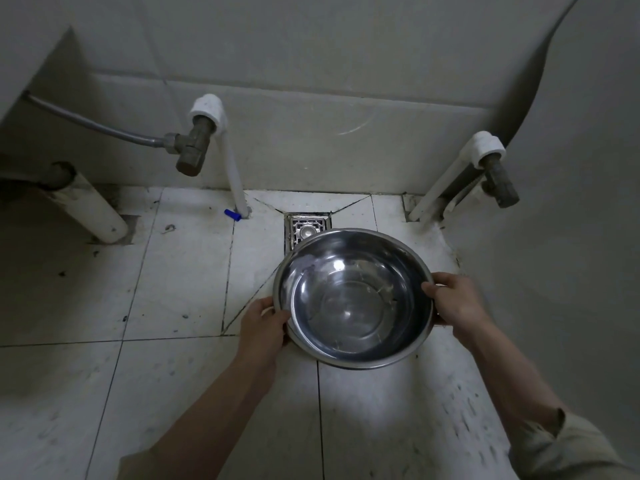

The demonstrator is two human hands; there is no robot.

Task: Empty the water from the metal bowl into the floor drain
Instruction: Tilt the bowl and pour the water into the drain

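I hold a shiny metal bowl (353, 299) above the white tiled floor, roughly level, its far rim overlapping the near part of the square metal floor drain (304, 230). My left hand (265, 323) grips the bowl's left rim and my right hand (457, 299) grips its right rim. The inside of the bowl is reflective with faint lines; whether water lies in it I cannot tell. The near half of the drain is hidden behind the bowl.
A white pipe with a metal valve (194, 147) and a flexible hose stands left of the drain, another valve (498, 181) on the right. A small blue object (231, 214) lies by the left pipe's foot. A thick white drainpipe (93, 209) slants at far left. Tiled wall behind.
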